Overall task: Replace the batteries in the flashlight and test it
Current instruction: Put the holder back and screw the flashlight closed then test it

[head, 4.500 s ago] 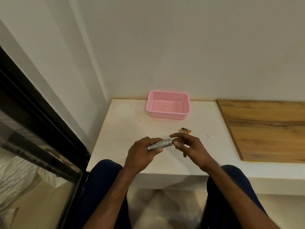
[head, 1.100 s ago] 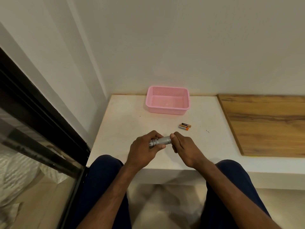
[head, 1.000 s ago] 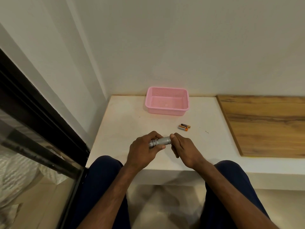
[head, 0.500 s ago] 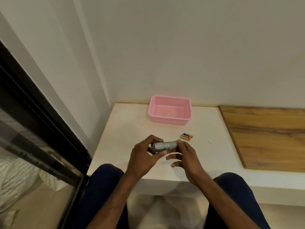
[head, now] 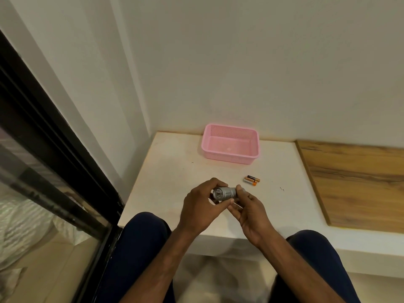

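A small silver flashlight [head: 225, 193] is held level above the white table [head: 170, 176], its lens end turned toward me on the left. My left hand [head: 203, 206] wraps the head of the flashlight. The fingers of my right hand [head: 249, 206] close on its tail end. No light shows from the lens. Two black-and-orange batteries [head: 251, 180] lie side by side on the table, just beyond my right hand.
A pink mesh basket [head: 231, 159] with nothing visible in it stands at the back of the table against the wall. A wooden board [head: 358, 180] covers the surface to the right. A black-framed glass door runs along the left. My knees sit under the table's front edge.
The flashlight has swung so its lens now faces me more. My right hand moved from gripping the tail from above to holding it from below. The camera tilted, shifting the scene lower.
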